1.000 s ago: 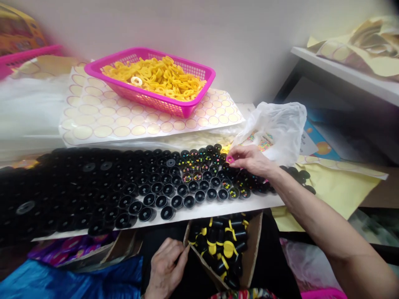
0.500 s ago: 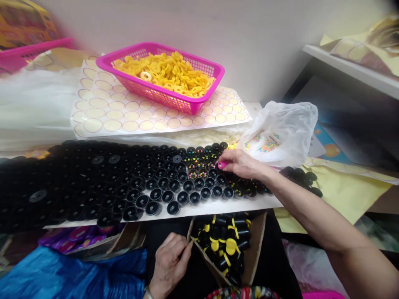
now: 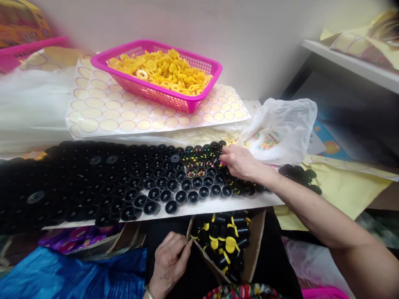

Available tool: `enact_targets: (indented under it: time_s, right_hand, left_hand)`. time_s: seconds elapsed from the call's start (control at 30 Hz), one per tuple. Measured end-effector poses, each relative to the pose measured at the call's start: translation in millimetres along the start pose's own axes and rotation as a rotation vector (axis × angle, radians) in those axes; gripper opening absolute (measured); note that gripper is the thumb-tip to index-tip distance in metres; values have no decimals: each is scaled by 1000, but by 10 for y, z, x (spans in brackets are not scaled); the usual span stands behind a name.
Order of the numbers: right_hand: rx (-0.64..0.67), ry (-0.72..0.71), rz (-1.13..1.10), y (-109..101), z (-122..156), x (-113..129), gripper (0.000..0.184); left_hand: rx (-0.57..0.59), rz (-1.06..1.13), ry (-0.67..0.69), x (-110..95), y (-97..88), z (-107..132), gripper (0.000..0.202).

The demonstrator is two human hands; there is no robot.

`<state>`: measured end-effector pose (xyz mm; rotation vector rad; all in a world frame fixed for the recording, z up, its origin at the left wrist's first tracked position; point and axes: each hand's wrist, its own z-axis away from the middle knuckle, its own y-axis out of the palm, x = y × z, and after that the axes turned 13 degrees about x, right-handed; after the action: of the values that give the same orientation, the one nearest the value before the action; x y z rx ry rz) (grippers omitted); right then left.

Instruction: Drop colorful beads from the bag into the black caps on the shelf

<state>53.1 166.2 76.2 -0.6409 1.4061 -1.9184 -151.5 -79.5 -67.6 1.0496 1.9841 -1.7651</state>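
Observation:
My right hand (image 3: 238, 162) is closed around a small pink scoop-like piece (image 3: 222, 162), mostly hidden by the fingers. It hangs over rows of small black round cups (image 3: 193, 197) on a white board. Cups near this hand hold colored beads (image 3: 201, 171); the cups farther left show bare black insides. Below the board my left hand (image 3: 171, 259) is closed, its thumb and finger pinched at the corner of a cardboard box (image 3: 257, 249). Inside that box lie black tubes with yellow caps (image 3: 230, 245). A white plastic bag (image 3: 288, 128) with more beads stands just beyond my right hand.
A pink basket (image 3: 143, 89) of yellow ring-shaped parts stands on sticker sheets (image 3: 120, 124) at the back. Several black pieces (image 3: 299, 176) lie at the right on yellow paper (image 3: 339, 199). A white shelf (image 3: 349, 62) juts out at upper right; blue plastic (image 3: 77, 274) covers the lower left.
My right hand has turned slightly, so less of the pink piece shows between the fingers. My left hand stays at the box corner. The view has shifted a little.

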Motion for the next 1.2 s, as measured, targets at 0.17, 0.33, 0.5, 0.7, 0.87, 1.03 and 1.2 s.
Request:
enact_targets:
  time_s: [0.17, 0.33, 0.5, 0.7, 0.87, 1.03, 1.2]
  right_hand:
    - [-120, 57, -127, -25, 120, -128, 21]
    - [-371, 197, -650, 220, 275, -717, 13]
    - [-409, 441, -530, 424, 302, -1060, 12]
    - [-399, 55, -365, 357, 2, -628, 18]
    - [-290, -57, -242, 347, -213, -353, 20]
    - [-208, -22, -185, 352, -225, -317, 22]
    - [-187, -25, -171, 345, -236, -292, 22]
  left_hand:
    - [7, -1, -6, -3, -4, 13, 20]
    - [-7, 7, 5, 17, 17, 23, 18]
    - [-20, -18, 15, 1, 3, -20, 21]
    - [-15, -11, 6, -10, 2, -17, 20]
    - [10, 7, -12, 30, 32, 35, 18]
    - [8, 14, -13, 46, 35, 37, 18]
    - [4, 29, -10, 37, 40, 44, 18]
